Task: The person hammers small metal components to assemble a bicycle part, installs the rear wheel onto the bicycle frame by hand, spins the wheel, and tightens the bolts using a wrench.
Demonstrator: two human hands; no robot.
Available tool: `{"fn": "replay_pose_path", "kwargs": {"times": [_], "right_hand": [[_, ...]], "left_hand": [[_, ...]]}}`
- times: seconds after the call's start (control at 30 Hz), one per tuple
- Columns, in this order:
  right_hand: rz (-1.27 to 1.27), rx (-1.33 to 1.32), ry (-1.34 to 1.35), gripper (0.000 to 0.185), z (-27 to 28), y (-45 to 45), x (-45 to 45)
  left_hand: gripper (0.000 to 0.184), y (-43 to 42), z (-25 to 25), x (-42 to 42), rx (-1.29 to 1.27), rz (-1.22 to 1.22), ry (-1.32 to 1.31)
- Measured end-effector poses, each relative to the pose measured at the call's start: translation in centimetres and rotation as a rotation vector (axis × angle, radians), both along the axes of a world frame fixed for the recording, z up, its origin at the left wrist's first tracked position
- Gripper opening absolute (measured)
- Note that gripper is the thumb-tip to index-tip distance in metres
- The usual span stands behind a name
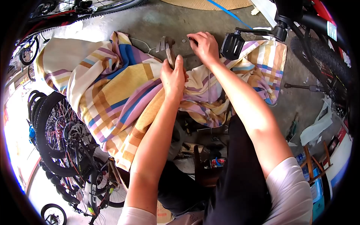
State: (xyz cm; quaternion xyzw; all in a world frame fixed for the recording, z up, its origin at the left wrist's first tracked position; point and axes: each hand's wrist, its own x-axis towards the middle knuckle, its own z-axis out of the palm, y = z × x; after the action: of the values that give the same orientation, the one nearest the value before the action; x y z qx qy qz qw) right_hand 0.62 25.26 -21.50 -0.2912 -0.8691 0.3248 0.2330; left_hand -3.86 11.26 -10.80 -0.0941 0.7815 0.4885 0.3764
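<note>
My left hand [173, 79] is closed around the handle of a hammer [170, 56], whose metal head points away from me. Just to the right, my right hand [204, 48] reaches over the concrete floor with thumb and fingers pinched at a small dark piece, too small to name. A tiny metal ring, perhaps a nut [184, 41], lies on the floor between the hammer head and my right fingertips. Under and beside both forearms spreads a crumpled plaid cloth [123, 80] in yellow, white, purple and blue.
A black bike pedal [232, 45] on its crank juts out right of my right hand. Several bicycles stand at left, with a near tire [43, 138]. A long-handled tool [303, 87] and pliers [293, 126] are at right. Mixed tools lie below the cloth.
</note>
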Motion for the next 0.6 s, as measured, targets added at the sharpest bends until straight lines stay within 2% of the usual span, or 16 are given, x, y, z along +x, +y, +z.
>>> {"fn": "replay_pose_path", "kwargs": {"times": [0.07, 0.13, 0.2, 0.23, 0.4, 0.47, 0.5, 0.6], "right_hand": [[0.001, -0.010, -0.004, 0.017, -0.1, 0.1, -0.1], [0.004, -0.020, -0.005, 0.018, 0.1, 0.2, -0.1], [0.006, -0.035, -0.003, 0.018, 0.0, 0.4, -0.3], [0.015, -0.019, -0.009, 0.018, -0.3, 0.4, -0.3], [0.006, -0.028, 0.002, 0.019, -0.5, 0.5, -0.1], [0.036, -0.036, -0.003, 0.018, -0.4, 0.6, -0.1], [0.035, -0.037, -0.013, 0.017, -0.3, 0.6, -0.1], [-0.003, -0.051, 0.001, 0.017, -0.7, 0.2, -0.1]], "left_hand": [[0.030, 0.6, -0.8, 0.6, 0.093, -0.020, 0.166], [0.032, 0.7, -1.7, 0.9, 0.071, -0.058, 0.208], [0.032, 0.9, -3.0, 0.6, -0.025, -0.129, 0.276], [0.034, 1.0, -4.0, 0.4, -0.098, -0.198, 0.453], [0.039, 1.4, -4.4, 0.8, -0.068, -0.251, 0.554], [0.040, 1.2, -5.5, 0.9, -0.168, -0.367, 0.755], [0.041, 1.4, -4.9, 0.9, -0.158, -0.320, 0.623], [0.042, 1.8, -2.8, 0.8, -0.120, -0.242, 0.524]]}}
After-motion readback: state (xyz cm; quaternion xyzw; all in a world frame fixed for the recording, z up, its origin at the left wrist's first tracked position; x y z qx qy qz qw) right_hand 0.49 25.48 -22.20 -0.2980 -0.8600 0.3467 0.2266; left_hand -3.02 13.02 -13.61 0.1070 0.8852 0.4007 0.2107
